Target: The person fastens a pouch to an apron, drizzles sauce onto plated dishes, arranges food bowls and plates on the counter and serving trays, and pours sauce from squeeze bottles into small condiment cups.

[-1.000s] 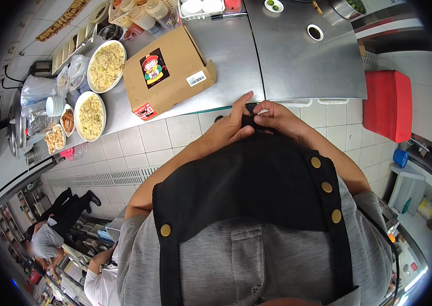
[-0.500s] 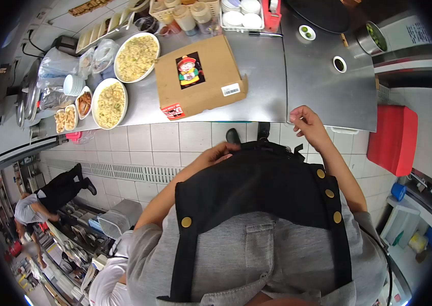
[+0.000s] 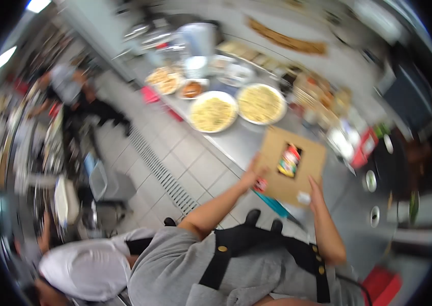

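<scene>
Right hand (image 3: 316,194) and left hand (image 3: 251,175), at opposite sides, hold cardboard box (image 3: 308,158) between them, right of frame center, at steel counter (image 3: 351,204); can't tell if lifted. White plates (image 3: 261,123) with yellow food (image 3: 213,111), upper center; blurred co-worker (image 3: 66,84), upper left.

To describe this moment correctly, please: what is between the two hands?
In the head view, the cardboard box lies between the left hand and the right hand.

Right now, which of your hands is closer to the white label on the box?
The right hand. It is at the edge of the cardboard box, just beside the white label. The left hand is at the box's opposite edge.
</scene>
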Available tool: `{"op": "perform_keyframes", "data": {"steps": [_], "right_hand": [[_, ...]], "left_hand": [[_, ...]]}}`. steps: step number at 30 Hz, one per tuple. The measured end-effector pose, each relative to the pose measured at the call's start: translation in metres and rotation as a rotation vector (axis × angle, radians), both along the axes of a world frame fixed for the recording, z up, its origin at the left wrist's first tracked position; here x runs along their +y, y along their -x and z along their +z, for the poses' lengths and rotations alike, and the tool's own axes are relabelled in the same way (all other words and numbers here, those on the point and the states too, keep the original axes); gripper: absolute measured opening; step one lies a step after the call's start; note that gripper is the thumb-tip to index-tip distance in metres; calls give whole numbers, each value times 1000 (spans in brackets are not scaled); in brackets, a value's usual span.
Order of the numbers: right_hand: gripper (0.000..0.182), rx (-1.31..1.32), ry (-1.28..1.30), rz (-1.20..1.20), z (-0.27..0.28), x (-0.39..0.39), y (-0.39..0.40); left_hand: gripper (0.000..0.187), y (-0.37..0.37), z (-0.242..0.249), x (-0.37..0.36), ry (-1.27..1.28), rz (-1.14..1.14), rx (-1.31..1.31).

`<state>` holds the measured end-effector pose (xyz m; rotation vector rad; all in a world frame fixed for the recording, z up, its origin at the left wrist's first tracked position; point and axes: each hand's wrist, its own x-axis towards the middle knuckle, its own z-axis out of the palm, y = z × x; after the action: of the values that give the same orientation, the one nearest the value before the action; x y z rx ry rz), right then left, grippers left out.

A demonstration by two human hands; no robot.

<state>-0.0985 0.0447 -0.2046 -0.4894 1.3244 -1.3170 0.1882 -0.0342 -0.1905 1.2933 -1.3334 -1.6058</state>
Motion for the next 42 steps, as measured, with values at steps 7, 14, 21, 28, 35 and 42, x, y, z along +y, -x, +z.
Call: {"op": "perform_keyframes", "data": {"steps": [7, 14, 21, 28, 35, 42], "right_hand": [[64, -115, 11, 379, 91, 85, 29], [70, -159, 202, 702, 160, 50, -3], [56, -386, 124, 1010, 302, 72, -138], [49, -529, 68, 1306, 378, 141, -257], [53, -576, 122, 1583, 483, 269, -370], [62, -795, 549, 1998, 565, 400, -502]], "left_hand": [[80, -40, 108, 144, -8, 228, 390], [95, -41, 209, 265, 472, 670, -196], [66, -60, 334, 372, 1145, 440, -1940], [53, -136, 408, 455, 1314, 702, -2219], [28, -215, 518, 586, 1277, 608, -2652], [36, -263, 601, 769, 1040, 551, -2974]]}}
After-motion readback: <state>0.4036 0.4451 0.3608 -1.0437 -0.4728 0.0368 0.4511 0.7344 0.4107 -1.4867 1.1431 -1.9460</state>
